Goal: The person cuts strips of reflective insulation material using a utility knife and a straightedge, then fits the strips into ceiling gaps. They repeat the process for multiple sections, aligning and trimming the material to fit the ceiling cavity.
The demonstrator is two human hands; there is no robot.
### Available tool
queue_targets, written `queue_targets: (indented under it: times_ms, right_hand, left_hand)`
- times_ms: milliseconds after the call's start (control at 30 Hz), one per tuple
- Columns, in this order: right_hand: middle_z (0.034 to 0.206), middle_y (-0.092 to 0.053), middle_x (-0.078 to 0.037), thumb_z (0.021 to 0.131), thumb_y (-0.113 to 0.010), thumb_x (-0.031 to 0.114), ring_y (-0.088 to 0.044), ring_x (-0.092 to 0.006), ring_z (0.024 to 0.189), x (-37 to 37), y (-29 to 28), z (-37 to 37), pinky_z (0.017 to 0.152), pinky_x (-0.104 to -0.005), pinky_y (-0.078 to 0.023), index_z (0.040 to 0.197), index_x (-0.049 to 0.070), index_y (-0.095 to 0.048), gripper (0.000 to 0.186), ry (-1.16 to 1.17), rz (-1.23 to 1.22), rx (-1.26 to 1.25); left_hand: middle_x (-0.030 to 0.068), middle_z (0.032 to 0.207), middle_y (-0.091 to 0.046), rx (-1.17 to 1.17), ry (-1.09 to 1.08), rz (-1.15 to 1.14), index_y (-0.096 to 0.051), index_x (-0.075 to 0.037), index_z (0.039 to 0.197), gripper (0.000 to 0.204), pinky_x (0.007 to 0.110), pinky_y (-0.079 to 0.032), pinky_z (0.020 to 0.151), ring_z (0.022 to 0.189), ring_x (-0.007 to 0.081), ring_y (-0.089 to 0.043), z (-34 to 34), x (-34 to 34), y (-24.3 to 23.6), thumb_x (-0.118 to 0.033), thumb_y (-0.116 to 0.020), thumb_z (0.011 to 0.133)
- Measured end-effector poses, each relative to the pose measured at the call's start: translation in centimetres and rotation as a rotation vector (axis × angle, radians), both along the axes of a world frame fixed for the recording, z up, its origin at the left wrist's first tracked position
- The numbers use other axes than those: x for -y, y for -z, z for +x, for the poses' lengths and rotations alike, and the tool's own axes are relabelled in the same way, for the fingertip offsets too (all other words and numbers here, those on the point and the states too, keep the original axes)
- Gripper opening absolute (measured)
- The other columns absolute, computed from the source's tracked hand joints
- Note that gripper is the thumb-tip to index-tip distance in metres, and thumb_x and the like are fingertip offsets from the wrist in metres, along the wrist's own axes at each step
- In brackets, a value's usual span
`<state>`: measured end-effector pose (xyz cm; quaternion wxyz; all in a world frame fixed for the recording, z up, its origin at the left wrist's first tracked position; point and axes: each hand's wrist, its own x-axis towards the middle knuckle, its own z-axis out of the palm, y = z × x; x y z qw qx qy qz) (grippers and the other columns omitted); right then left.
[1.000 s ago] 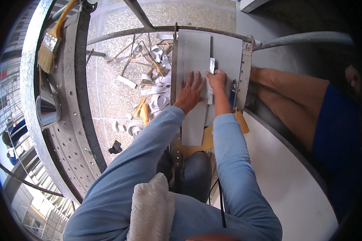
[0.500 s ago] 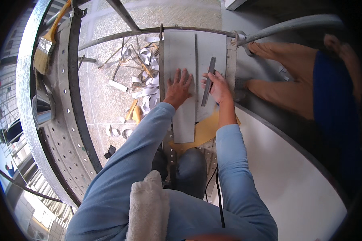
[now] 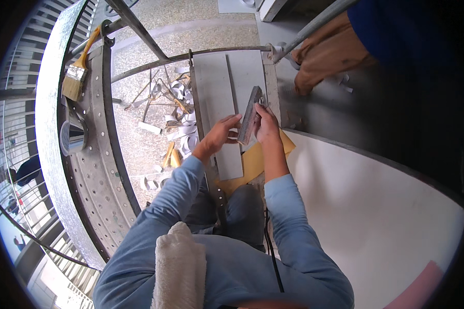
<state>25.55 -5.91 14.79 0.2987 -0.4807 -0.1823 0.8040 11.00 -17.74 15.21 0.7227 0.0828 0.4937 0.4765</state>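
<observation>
My right hand (image 3: 265,123) grips a long dark-grey bar-shaped hand tool (image 3: 250,116), which has a rough-looking face and could be a rasp or sanding block. It is held tilted above the boards. Close to the tool's lower end is my left hand (image 3: 221,135), its thumb and fingers apart; whether the fingertips touch the tool I cannot tell. Beneath both hands lie a narrow pale-grey board strip (image 3: 211,82) and a wider pale-grey board (image 3: 247,72) on its right. A yellow-tan sheet (image 3: 255,160) sticks out under their near end.
Curled white offcuts (image 3: 188,131) litter the floor at left. A paintbrush (image 3: 76,77) hangs on the perforated metal plank (image 3: 98,170). Scaffold tubes (image 3: 154,64) cross at the far side. A person in brown trousers (image 3: 330,51) stands at right, beyond a large white panel (image 3: 355,206).
My left hand has lifted off the narrow board and come right, towards the tool. My right hand has turned the tool and drawn it nearer. The other person has shifted; my view has moved.
</observation>
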Motion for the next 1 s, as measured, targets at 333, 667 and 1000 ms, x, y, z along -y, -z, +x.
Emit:
queue_targets:
  times_ms: [333,667,1000]
  right_hand:
    - [0.111,-0.068,-0.012,0.084,-0.084,0.04,-0.065,-0.0293,0.103,6.3,7.9,2.8,0.09,-0.0435,-0.05,0.125,0.005,-0.057,0.06,-0.322,0.308,0.679]
    - [0.159,-0.031,-0.022,0.067,-0.092,0.044,-0.034,-0.0485,0.145,18.3,6.5,0.2,0.107,-0.0654,-0.04,0.161,0.018,-0.02,0.121,-0.989,0.376,1.382]
    - [0.133,-0.061,-0.032,0.09,-0.073,0.052,-0.062,-0.0437,0.121,16.8,14.7,5.1,0.106,-0.0458,-0.047,0.131,-0.012,-0.058,0.077,-0.606,0.42,1.144]
  left_hand:
    - [0.0072,0.112,-0.067,0.105,-0.283,-0.001,-0.059,-0.005,0.13,0.033,0.033,-0.055,0.074,0.089,0.0197,-0.068,-0.5,4.1,2.1,-0.022,-0.061,0.102]
    - [0.0076,0.096,-0.065,0.392,-0.712,-0.092,-0.06,-0.006,0.123,0.028,0.039,-0.055,0.072,0.084,0.0243,-0.065,-4.1,8.4,3.5,-0.012,-0.051,0.096]
    - [0.0144,0.101,-0.06,0.226,-1.019,-0.395,-0.059,-0.004,0.108,0.019,0.044,-0.056,0.075,0.09,0.0317,-0.065,-2.9,18.6,9.2,-0.01,-0.06,0.091]
